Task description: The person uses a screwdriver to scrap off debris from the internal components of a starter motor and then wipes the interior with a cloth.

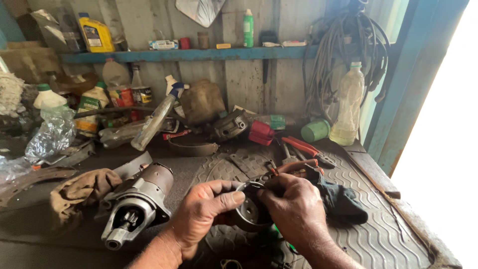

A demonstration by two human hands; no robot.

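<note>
Both hands meet over a ribbed black rubber mat on a cluttered workbench. The left hand and the right hand together grip a dark, round metal housing, cup-shaped and grimy, which sits between them just above the mat. The left thumb lies across its near rim with the other left fingers curled under and behind it, so that hand is clamped on the part. The right fingers are bent down together over the top edge of the housing, pressing on it; whether they pinch something smaller there cannot be told.

Just beyond the right knuckles lies a dark blue-black cloth, and past it red-handled pliers. Left of the left wrist, well clear of the fingers, rests a grey cast-metal starter motor with a brown cylindrical body, and beside that a crumpled brown rag. Far beyond the fingertips, against the wall, stands a clear plastic bottle of pale yellowish liquid.
</note>
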